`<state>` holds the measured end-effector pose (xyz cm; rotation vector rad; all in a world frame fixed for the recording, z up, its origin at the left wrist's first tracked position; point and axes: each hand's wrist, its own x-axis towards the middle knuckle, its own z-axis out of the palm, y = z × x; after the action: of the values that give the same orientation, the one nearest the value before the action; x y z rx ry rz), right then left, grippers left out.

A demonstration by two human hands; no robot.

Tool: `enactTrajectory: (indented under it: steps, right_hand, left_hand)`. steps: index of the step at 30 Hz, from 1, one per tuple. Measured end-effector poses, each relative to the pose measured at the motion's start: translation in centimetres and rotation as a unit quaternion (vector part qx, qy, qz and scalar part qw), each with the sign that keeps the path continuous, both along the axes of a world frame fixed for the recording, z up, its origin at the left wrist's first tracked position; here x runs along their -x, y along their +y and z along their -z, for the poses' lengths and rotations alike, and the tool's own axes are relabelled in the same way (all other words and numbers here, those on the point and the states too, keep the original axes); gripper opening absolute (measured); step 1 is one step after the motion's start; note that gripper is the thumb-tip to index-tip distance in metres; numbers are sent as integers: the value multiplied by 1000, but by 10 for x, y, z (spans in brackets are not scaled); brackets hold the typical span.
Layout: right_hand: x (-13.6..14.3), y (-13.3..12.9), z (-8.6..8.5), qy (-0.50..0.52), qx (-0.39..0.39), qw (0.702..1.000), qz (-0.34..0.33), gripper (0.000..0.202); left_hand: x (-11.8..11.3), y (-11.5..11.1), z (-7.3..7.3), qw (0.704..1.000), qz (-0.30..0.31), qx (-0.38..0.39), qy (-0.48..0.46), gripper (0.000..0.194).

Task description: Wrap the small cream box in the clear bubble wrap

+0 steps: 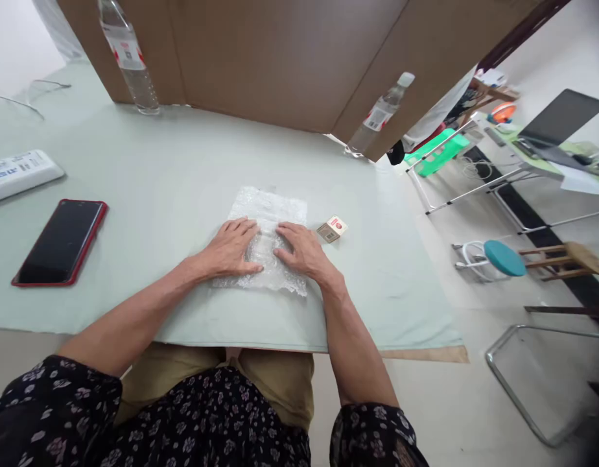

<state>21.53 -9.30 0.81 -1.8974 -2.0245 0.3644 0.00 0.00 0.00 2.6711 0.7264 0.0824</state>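
Head view: we are pressing the bubble wrap [269,220] flat on the counter [183,168], left hand [231,248] and right hand [302,250] open, palms down, so it is staying folded, clamping nothing.

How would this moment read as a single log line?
left hand: flat on bubble wrap | right hand: flat on bubble wrap | small box: beside right hand | phone: far left
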Motion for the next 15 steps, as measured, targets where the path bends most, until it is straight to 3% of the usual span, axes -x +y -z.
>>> enactTrajectory:
  steps: [6, 12, 15]
  right_hand:
    - [-19, -1, 2, 19, -13, 999, 35, 43]
    - [-23, -5, -13, 133, -53, 985, 95, 18]
    - [-18, -11, -26, 198, 69, 978, 15, 16]
  left_hand:
    - [1, 0, -2, 1000, -8, 4, 27, 95]
    - [0, -1, -9, 999, -7, 12, 38, 97]
    - [0, -1, -7, 999, -9, 13, 29, 96]
